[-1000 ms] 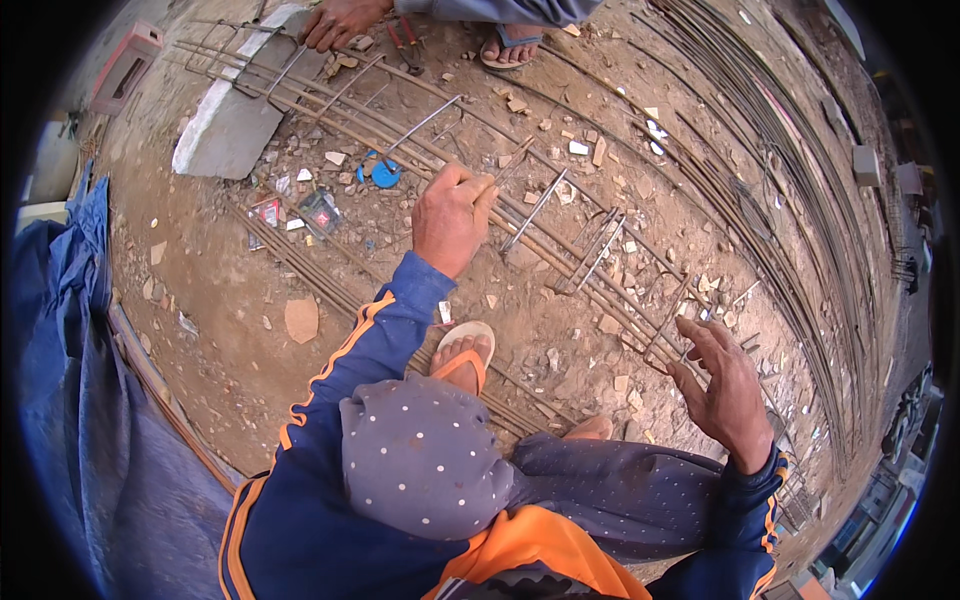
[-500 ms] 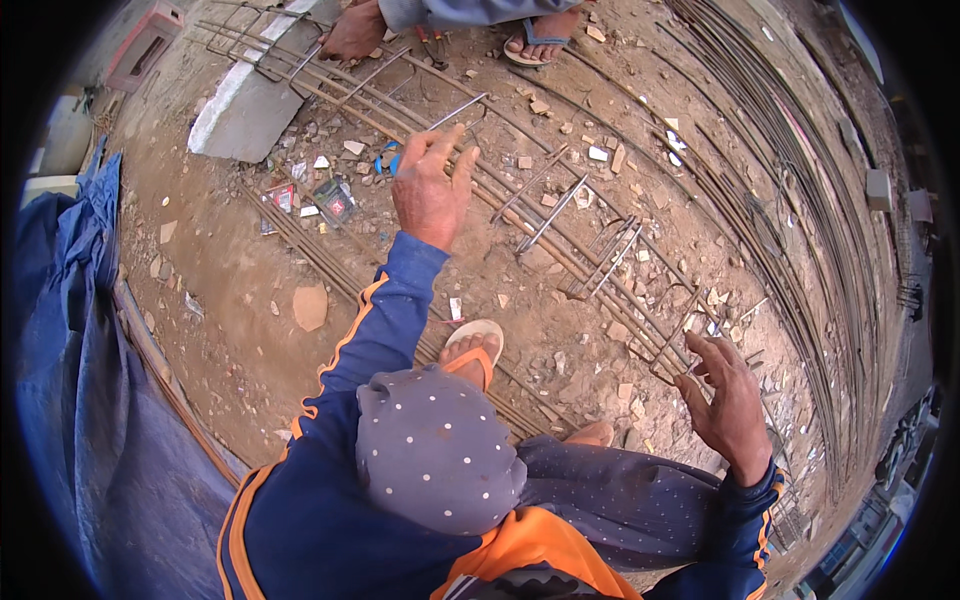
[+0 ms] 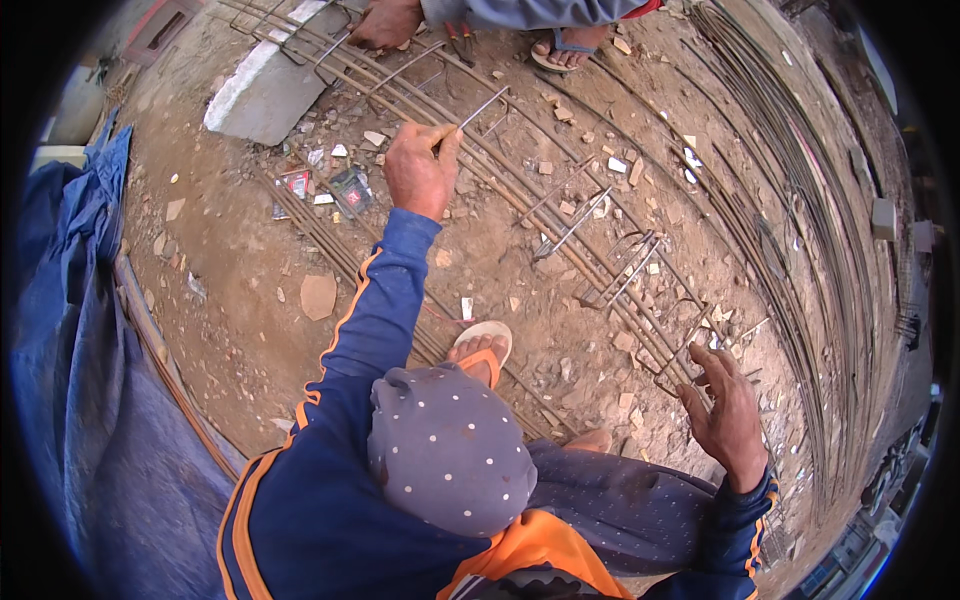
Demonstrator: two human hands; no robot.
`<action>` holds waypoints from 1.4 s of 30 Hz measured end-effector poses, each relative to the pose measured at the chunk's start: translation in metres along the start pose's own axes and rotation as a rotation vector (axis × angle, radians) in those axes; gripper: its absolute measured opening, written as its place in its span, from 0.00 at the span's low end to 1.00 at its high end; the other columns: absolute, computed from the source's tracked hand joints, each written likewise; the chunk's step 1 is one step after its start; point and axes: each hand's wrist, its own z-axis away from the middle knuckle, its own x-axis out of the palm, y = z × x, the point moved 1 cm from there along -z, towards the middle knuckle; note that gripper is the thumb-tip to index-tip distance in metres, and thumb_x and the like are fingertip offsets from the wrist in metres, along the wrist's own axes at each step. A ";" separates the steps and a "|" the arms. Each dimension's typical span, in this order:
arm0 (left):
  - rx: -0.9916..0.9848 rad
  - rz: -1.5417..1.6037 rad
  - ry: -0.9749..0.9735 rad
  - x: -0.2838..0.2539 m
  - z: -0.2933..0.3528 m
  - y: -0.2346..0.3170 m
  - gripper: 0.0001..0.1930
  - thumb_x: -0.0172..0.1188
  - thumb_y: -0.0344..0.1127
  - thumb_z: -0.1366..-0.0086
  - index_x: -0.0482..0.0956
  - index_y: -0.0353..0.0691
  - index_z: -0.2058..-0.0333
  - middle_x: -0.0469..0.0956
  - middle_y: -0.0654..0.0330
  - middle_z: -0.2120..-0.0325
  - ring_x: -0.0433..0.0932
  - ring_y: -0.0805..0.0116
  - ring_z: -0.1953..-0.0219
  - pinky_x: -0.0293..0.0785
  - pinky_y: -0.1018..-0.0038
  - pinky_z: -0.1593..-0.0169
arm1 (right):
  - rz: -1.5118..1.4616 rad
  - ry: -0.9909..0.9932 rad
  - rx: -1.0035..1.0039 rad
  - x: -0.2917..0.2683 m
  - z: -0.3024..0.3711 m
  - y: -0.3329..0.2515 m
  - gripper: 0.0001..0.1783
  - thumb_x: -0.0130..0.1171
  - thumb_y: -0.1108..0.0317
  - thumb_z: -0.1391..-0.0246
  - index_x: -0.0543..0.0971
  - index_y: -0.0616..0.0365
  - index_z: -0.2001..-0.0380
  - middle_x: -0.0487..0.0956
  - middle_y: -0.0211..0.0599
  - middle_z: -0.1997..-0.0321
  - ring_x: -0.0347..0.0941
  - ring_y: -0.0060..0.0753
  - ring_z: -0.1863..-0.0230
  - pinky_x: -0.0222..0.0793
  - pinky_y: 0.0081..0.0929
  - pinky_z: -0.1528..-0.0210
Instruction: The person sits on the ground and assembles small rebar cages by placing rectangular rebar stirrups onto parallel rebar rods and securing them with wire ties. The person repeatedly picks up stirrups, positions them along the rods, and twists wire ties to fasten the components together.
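A long cage of thin rusty steel bars point(image 3: 568, 246) runs slantwise across the ground, with square wire stirrups around it. My left hand point(image 3: 420, 172) is at the upper part of the cage, fingers curled and thumb drawn in, closed on one wire stirrup point(image 3: 485, 107) beside the bars. At the near right end of the cage, my right hand point(image 3: 727, 415) holds its fingers and thumb apart, close to the last stirrup point(image 3: 680, 352). Further stirrups point(image 3: 578, 222) sit along the bars between my hands.
Another person's hand point(image 3: 387, 22) is at the far end of the cage, near pliers point(image 3: 459, 45) on the ground. A concrete slab point(image 3: 265, 100) lies under that end. Long loose bars point(image 3: 790, 190) curve along the right. A blue tarp point(image 3: 75, 330) hangs at left.
My left hand has gone from spread fingers over the bars to a closed grip at the stirrup. My right hand stays at the cage's near end. The whole view has shifted slightly.
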 end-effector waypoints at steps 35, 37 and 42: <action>0.381 0.189 -0.702 0.035 0.112 0.138 0.14 0.71 0.38 0.40 0.88 0.40 0.56 0.81 0.58 0.66 0.82 0.62 0.68 0.78 0.67 0.64 | -0.440 0.295 0.715 0.104 -0.095 0.050 0.28 0.62 0.66 0.50 0.79 0.66 0.45 0.86 0.47 0.69 0.85 0.45 0.62 0.78 0.39 0.50; 0.437 0.152 -0.719 0.029 0.117 0.142 0.15 0.72 0.40 0.40 0.88 0.41 0.56 0.80 0.60 0.66 0.82 0.62 0.66 0.77 0.67 0.62 | -0.430 0.260 0.753 0.098 -0.078 0.064 0.26 0.63 0.65 0.48 0.80 0.65 0.46 0.86 0.53 0.67 0.84 0.47 0.61 0.78 0.40 0.48; 0.541 0.024 -0.665 0.030 0.122 0.145 0.15 0.73 0.43 0.41 0.89 0.43 0.58 0.81 0.60 0.67 0.81 0.60 0.66 0.77 0.64 0.61 | -0.239 0.240 0.797 0.084 -0.034 0.110 0.25 0.63 0.65 0.49 0.82 0.65 0.48 0.85 0.60 0.60 0.84 0.52 0.55 0.77 0.41 0.44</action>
